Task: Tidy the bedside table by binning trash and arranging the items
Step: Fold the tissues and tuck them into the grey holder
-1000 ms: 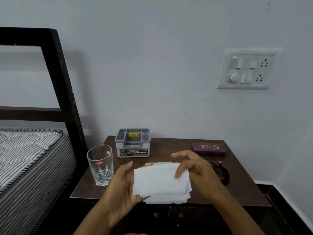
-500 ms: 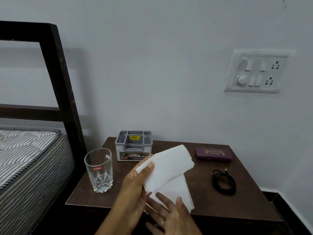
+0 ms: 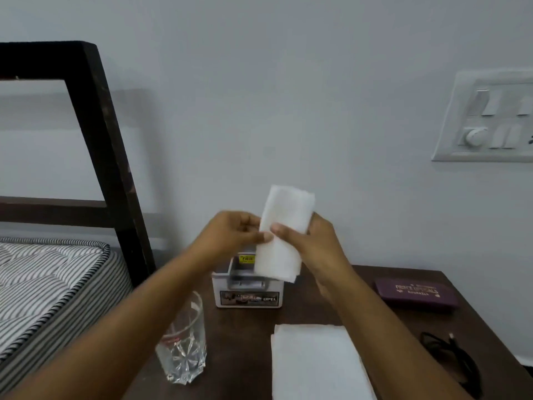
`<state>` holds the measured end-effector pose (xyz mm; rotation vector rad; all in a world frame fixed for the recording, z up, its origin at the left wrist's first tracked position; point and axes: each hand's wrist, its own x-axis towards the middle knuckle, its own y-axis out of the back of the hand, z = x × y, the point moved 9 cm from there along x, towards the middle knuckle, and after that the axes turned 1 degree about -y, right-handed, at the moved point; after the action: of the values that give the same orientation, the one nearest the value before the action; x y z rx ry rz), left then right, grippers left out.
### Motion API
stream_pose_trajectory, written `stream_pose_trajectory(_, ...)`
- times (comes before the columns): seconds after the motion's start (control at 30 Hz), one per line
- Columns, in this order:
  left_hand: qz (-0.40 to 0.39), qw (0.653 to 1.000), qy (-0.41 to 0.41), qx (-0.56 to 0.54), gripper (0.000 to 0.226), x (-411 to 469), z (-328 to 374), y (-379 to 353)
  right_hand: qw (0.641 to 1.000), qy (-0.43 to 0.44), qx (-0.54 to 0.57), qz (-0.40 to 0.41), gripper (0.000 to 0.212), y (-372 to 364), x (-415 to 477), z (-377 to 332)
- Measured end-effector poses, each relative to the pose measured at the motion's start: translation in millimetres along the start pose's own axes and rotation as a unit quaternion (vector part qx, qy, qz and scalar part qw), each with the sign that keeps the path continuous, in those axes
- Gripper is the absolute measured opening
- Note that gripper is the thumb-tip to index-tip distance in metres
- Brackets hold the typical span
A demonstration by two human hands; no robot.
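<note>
Both hands hold a folded white tissue (image 3: pixel 281 235) upright above the grey compartment organiser (image 3: pixel 248 293) at the back of the dark wooden bedside table (image 3: pixel 245 350). My left hand (image 3: pixel 233 232) pinches its left edge, and my right hand (image 3: pixel 311 241) wraps round it from the right. A second white tissue (image 3: pixel 314 362) lies flat on the table's front. The tissue's lower end hides part of the organiser's top.
A clear drinking glass (image 3: pixel 184 350) stands at the table's front left. A maroon spectacle case (image 3: pixel 416 293) lies at the back right, a coiled black cable (image 3: pixel 452 356) in front of it. The bed and dark headboard (image 3: pixel 109 157) are left, a switch panel (image 3: pixel 487 116) on the wall.
One tissue now lies flat on the table's front. Both hands rose and moved back with the other tissue, now folded narrower and held over the organiser. The view shifted closer and left.
</note>
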<state>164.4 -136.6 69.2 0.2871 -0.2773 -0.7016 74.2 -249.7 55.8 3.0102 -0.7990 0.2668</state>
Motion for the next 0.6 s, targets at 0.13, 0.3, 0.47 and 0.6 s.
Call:
stream_pose_trajectory(0.13,0.050,0.998,-0.015,0.029,0.010,51,-19,33,0.991,0.012,-0.126,-0.035,0.063,-20,58,11)
stream_pose_trajectory(0.3,0.075,0.996,0.003,0.038,0.013,75,-72,45,0.971,-0.014,-0.234,-0.045,0.053,-33,99,67)
stream_pose_trajectory(0.47,0.086,0.996,0.013,0.038,0.010,87,-92,52,0.960,0.030,-0.278,-0.026,0.035,-39,109,79)
stream_pose_trajectory(0.6,0.072,0.997,0.009,0.030,0.004,91,-89,49,0.946,0.074,-0.315,-0.016,0.029,-37,111,72)
